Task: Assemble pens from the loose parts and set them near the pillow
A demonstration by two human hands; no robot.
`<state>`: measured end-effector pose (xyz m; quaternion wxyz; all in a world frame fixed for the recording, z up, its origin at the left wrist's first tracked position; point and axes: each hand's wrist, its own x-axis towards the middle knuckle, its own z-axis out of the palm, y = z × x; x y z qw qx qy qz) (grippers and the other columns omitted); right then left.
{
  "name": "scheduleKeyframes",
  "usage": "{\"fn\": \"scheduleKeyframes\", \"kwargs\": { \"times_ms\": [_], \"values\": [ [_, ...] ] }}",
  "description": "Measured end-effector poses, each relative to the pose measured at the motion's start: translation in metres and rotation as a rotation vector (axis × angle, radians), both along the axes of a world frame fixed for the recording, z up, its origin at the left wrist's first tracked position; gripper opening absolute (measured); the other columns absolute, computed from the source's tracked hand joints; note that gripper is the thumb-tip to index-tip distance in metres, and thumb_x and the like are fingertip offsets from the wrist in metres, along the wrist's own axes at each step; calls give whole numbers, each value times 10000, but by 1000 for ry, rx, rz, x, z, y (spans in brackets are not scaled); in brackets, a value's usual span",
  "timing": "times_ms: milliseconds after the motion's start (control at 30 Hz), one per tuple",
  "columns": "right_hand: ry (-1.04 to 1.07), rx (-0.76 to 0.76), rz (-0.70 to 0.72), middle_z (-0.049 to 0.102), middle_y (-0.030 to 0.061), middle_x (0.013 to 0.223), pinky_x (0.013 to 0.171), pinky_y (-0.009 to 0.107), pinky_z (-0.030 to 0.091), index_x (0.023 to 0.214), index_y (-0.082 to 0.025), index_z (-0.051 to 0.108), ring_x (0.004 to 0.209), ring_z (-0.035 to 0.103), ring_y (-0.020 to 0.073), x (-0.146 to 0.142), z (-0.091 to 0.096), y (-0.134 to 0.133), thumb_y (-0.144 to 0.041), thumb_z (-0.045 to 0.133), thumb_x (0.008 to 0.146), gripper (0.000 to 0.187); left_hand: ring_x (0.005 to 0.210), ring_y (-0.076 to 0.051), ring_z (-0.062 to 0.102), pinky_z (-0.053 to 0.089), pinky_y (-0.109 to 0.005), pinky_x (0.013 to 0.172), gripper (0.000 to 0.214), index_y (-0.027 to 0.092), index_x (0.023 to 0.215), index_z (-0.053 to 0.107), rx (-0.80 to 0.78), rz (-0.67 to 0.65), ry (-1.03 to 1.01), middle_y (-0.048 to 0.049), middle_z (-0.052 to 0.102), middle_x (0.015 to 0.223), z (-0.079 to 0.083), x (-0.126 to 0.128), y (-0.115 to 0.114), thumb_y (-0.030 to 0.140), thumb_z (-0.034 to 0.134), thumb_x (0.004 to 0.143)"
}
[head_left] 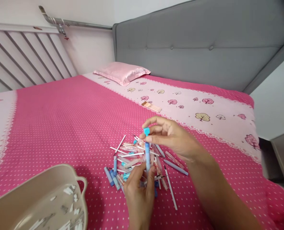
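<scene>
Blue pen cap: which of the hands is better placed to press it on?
Probably the right hand: its fingertips already pinch the blue cap at the top of the pen. The left hand grips the barrel from below, steadying it upright.

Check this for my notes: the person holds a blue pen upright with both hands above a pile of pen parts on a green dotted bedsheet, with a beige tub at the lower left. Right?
Not quite. The bedsheet is pink with white dots, not green, as the head view shows. The rest holds: the left hand and right hand hold a blue pen upright above the pile of pen parts, and the beige tub sits at the lower left.
</scene>
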<state>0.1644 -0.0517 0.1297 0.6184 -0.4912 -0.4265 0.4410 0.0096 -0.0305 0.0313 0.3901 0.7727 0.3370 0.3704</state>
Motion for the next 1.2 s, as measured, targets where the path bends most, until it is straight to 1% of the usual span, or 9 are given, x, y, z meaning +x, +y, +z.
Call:
{"fn": "scheduleKeyframes", "kwargs": {
  "times_ms": [67,200,400,567,767,867,1000,1100,1200],
  "values": [
    [29,-7,39,676,-16,829,747,244,497,946,-210,588,788,649,104,-1,2,0,-102,666,760,228,603,-126,573,433,-231,586,179,213,899,693,-6,-3,-1,-1,672,725,-1,0,0,337,573,851],
    [46,-46,74,702,11,871,786,267,501,938,-201,580,836,663,123,0,3,-1,-100,636,787,191,601,-127,575,433,-232,582,182,212,905,690,1,-1,0,-2,667,718,-1,-1,1,336,568,855],
    [3,-99,124,722,34,926,763,276,498,989,-214,561,841,664,134,5,-1,-1,-195,627,837,167,616,-126,586,434,-227,583,171,216,901,692,13,4,-8,-2,671,726,0,-1,0,330,574,852],
    [-24,-91,174,727,38,943,813,291,479,999,-210,561,842,656,127,6,-1,-1,-183,614,846,164,614,-123,579,434,-226,584,171,219,917,689,-27,-15,-18,1,667,729,0,-2,0,326,569,857],
    [-50,-91,189,722,50,958,848,321,475,1005,-201,568,884,652,140,7,0,-2,-176,623,836,179,620,-131,580,436,-233,594,179,222,907,691,-45,-14,-18,-6,672,745,0,-2,-1,343,571,853],
    [-58,-101,178,719,59,961,851,331,481,1000,-195,575,899,655,153,7,0,-2,-192,644,822,191,621,-132,581,439,-234,594,183,218,902,693,-43,-14,-22,-12,675,749,0,-3,0,345,572,851],
    [-89,-134,116,713,59,953,838,327,483,990,-192,592,900,652,160,6,1,-3,-263,654,824,191,615,-132,584,444,-230,588,187,212,900,698,-37,-4,-29,-15,679,746,1,-3,-1,344,576,848],
    [-138,-103,82,704,56,948,834,313,479,959,-188,623,903,641,155,7,1,-4,-321,617,853,170,624,-140,596,454,-234,593,198,204,898,704,-58,-3,-31,-24,687,752,1,-2,-1,345,575,847],
    [-157,-92,39,700,47,932,832,312,477,921,-191,646,879,636,152,6,0,-3,-325,625,845,156,647,-153,610,468,-243,612,205,196,911,705,-82,7,-44,-34,694,758,0,-1,-2,346,588,837]
  ]
}}
